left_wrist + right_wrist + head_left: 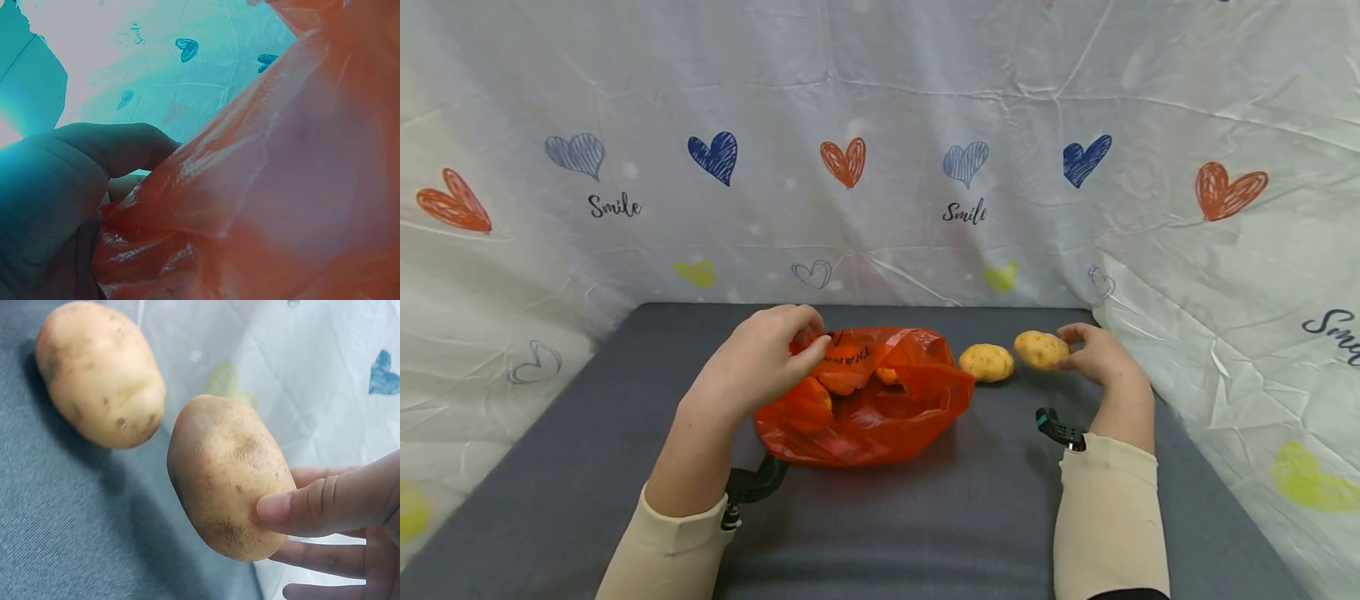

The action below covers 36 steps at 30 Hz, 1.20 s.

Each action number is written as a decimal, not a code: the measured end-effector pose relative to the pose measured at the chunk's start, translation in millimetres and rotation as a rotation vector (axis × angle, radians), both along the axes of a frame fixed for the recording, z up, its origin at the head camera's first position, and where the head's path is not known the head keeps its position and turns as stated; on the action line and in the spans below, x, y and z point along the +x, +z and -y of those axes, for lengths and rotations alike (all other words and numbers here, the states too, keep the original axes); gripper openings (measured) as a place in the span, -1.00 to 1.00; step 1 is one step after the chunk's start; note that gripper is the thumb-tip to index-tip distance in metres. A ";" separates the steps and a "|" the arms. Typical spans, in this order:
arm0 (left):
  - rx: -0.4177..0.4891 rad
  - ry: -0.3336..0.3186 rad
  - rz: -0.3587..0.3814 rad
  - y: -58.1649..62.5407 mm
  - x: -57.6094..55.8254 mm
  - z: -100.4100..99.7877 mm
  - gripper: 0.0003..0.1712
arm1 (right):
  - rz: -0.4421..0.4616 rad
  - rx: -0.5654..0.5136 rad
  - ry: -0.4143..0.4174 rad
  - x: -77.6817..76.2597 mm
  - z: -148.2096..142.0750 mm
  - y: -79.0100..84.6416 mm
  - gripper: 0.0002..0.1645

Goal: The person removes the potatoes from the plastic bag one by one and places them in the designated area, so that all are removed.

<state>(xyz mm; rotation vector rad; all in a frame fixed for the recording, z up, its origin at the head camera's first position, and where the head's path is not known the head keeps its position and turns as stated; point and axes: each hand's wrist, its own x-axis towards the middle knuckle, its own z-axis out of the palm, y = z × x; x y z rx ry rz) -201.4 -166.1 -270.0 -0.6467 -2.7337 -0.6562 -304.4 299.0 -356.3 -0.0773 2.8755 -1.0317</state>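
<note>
A red plastic bag (865, 429) lies at the middle of the table, its mouth gaping and several potatoes showing inside. My left hand (756, 358) pinches the bag's left edge between thumb and fingers; in the left wrist view the bag's film (250, 187) stretches away from the fingers. My right hand (1101, 354) grips a potato (228, 481) by one end, thumb on the near side and fingers behind. Another potato (987, 362) rests on the table between the bag and the held one, close beside the bag's right edge.
Dark grey cloth covers the table (970, 517). A white curtain (895, 225) printed with hearts and words hangs behind the table and along both sides. Each wrist carries a small black camera mount.
</note>
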 end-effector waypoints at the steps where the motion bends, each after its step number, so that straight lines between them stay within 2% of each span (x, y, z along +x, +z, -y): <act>1: 0.001 0.000 0.001 0.1 -0.1 -0.2 -0.83 | 0.006 -0.003 -0.001 -0.9 -1.2 -2.2 -0.18; 12: -0.002 -0.004 0.013 1.4 0.1 -2.0 -0.82 | 0.050 -0.026 -0.017 -11.5 -6.6 -22.8 -0.18; 16: -0.007 -0.012 0.004 1.8 -0.5 -2.7 -0.82 | 0.054 -0.029 -0.032 -13.1 -5.9 -25.4 -0.18; 22: -0.013 -0.016 -0.002 0.9 -0.9 -2.9 -0.82 | 0.058 -0.044 -0.002 -16.1 -4.9 -26.8 -0.15; 27: -0.016 -0.021 -0.010 -0.3 -1.0 -2.7 -0.83 | 0.088 -0.049 0.010 -14.1 -1.1 -21.7 -0.12; 32: -0.020 -0.021 -0.006 -0.7 -1.2 -3.1 -0.82 | 0.121 -0.046 0.005 -9.6 4.3 -9.1 -0.13; 36: -0.019 -0.021 0.000 -1.1 -1.5 -3.4 -0.82 | 0.080 -0.010 0.021 -5.8 11.9 4.4 -0.16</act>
